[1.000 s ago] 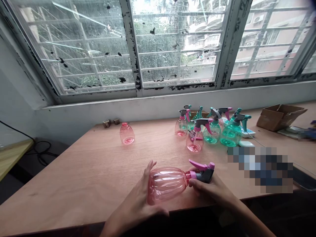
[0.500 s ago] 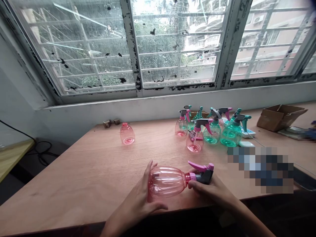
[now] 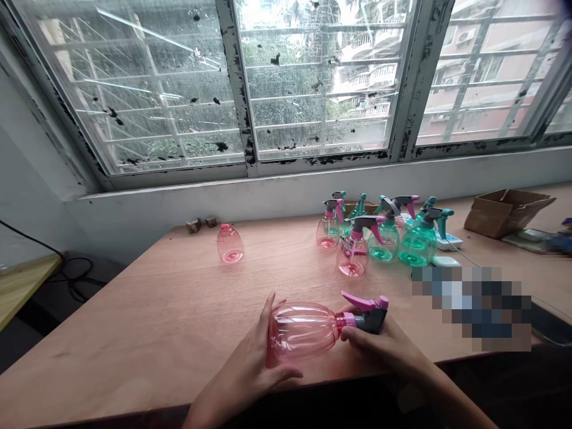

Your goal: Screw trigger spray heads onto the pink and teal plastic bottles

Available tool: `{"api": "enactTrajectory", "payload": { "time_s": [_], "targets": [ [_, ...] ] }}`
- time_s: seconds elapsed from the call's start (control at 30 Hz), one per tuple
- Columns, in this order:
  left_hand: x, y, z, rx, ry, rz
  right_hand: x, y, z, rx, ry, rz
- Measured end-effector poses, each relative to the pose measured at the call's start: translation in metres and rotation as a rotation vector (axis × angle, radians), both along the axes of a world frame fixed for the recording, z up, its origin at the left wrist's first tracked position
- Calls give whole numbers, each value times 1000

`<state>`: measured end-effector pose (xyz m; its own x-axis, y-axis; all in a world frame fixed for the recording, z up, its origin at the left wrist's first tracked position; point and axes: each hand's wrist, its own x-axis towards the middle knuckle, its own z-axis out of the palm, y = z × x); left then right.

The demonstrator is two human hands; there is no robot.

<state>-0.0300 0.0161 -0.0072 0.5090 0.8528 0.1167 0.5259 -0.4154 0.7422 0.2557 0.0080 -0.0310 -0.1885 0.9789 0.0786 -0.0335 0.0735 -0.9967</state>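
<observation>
A clear pink spray bottle (image 3: 300, 329) lies on its side near the front edge of the wooden table (image 3: 156, 310). My left hand (image 3: 258, 363) wraps around the bottle's base end, thumb under, fingers behind it. My right hand (image 3: 379, 345) is closed on the grey spray head (image 3: 369, 319) with its pink trigger, at the bottle's neck. Both hands hold the same bottle, just above the table.
A headless pink bottle (image 3: 230, 243) stands alone at the back left. Several pink and green spray bottles (image 3: 384, 235) cluster at the back right. A cardboard box (image 3: 504, 211) sits at the far right under the window. Two small blocks (image 3: 201, 223) rest by the wall.
The bottle and both hands stay almost where they were; the spray head shifts only slightly in my right hand.
</observation>
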Motion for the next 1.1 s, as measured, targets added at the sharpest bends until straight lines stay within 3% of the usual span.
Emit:
{"api": "enactTrajectory", "payload": {
  "time_s": [0.23,0.6,0.8,1.1],
  "targets": [
    [-4,-2,4,-40,-73,-11,2,1,-4,1,-15,26],
    [-3,1,-3,5,15,-14,-1,1,-1,1,-4,-26],
    [-5,2,0,-52,-56,-23,1,1,-2,2,-33,14],
    [-1,-2,7,-43,23,9,2,3,-4,6,8,6]
  ]
}}
